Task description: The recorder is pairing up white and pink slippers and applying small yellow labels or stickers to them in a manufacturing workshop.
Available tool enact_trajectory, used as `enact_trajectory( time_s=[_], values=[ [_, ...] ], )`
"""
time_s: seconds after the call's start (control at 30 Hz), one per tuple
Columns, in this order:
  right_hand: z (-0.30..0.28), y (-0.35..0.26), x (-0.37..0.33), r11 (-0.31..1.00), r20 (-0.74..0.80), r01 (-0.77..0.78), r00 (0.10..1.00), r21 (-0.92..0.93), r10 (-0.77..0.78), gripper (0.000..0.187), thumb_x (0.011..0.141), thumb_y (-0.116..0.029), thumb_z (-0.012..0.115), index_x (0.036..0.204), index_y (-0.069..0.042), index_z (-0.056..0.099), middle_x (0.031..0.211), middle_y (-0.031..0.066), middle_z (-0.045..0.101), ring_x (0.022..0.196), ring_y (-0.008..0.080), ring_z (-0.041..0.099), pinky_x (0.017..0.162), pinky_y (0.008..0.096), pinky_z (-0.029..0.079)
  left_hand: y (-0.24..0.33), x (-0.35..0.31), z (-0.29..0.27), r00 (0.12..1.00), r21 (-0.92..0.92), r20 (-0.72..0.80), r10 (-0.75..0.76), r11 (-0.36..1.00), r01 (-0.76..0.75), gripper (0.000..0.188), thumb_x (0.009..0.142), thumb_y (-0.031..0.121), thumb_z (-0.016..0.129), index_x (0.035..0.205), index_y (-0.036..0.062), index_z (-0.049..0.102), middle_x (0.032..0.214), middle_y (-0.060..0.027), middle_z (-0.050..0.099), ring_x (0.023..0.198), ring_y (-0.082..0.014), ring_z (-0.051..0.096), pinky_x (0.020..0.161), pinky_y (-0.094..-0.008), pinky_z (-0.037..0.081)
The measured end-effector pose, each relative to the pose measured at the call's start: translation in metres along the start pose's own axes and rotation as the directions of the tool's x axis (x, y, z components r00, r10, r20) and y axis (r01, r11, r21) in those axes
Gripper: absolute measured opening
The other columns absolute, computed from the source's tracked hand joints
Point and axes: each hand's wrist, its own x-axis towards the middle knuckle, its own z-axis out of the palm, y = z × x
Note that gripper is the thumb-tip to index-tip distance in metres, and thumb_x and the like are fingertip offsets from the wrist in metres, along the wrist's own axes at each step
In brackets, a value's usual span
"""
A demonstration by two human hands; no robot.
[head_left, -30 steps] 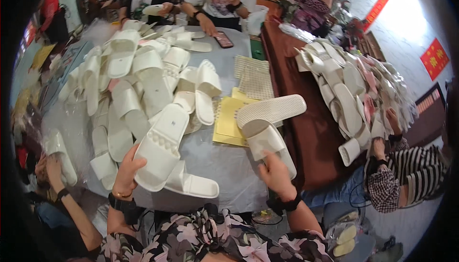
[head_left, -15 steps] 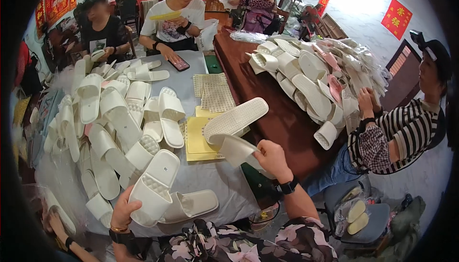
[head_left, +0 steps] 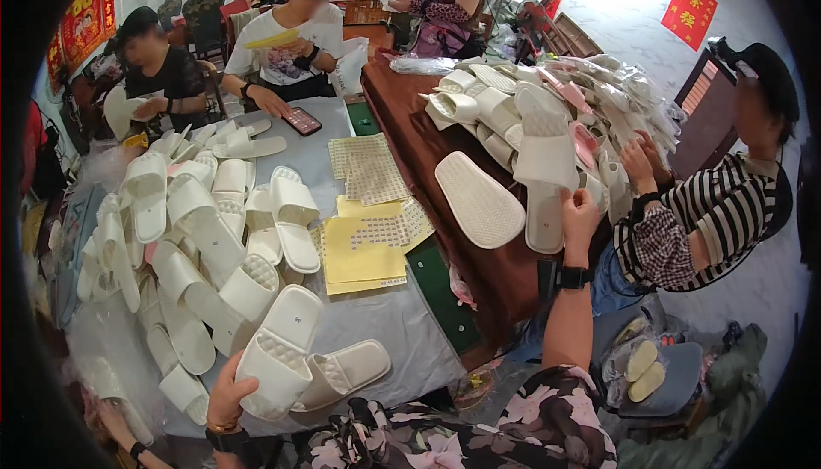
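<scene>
My left hand (head_left: 229, 392) grips the side of a white slipper (head_left: 284, 345), its thumb on the strap and the cushioned insole facing up. Beside it another white slipper (head_left: 363, 365) lies on the grey-covered table. My right hand (head_left: 581, 212) reaches out over the brown-covered table, fingers closed at the edge of a white slipper (head_left: 545, 148) in front of the far pile. Just left of that one, a slipper (head_left: 481, 200) shows its textured sole; whether it rests on the cloth is unclear.
White slippers (head_left: 192, 212) are heaped on the left. Yellow sticker sheets (head_left: 363, 247) and a phone (head_left: 303, 121) lie mid-table. A person in stripes (head_left: 710, 221) handles the right pile (head_left: 633, 101); others sit or stand across. Bagged slippers (head_left: 641, 371) rest on a chair.
My right hand has moved right and away from me, carrying slippers from above the yellow sheets to the brown table. My left hand keeps its slipper in nearly the same place.
</scene>
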Motion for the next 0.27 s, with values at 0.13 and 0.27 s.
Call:
enact_trajectory(
  time_s=[0.13, 0.27],
  values=[
    [0.005, 0.030, -0.014, 0.899, 0.124, 0.034, 0.992, -0.436, 0.023, 0.023, 0.081, -0.022, 0.065, 0.093, -0.002, 0.062, 0.086, 0.0203, 0.068, 0.087, 0.0417, 0.064, 0.075, 0.0479, 0.050, 0.002, -0.003, 0.000, 1.000, -0.002, -0.011, -0.010, 1.000, 0.010, 0.079, 0.071, 0.032, 0.076, 0.134, -0.0053, 0.046, 0.121, -0.0108, 0.060, 0.107, -0.0189, 0.058, 0.092, -0.0309, 0.045],
    [0.022, 0.041, -0.030, 0.867, 0.137, 0.077, 0.990, -0.492, -0.010, 0.043, 0.080, -0.027, 0.068, 0.116, -0.007, 0.055, 0.094, 0.0242, 0.067, 0.089, 0.0405, 0.065, 0.080, 0.0468, 0.050, 0.004, -0.005, 0.000, 0.999, 0.045, -0.048, -0.014, 0.999, 0.016, 0.079, 0.073, 0.030, 0.075, 0.136, -0.0053, 0.044, 0.125, -0.0119, 0.057, 0.112, -0.0196, 0.055, 0.096, -0.0307, 0.042]
  ],
)
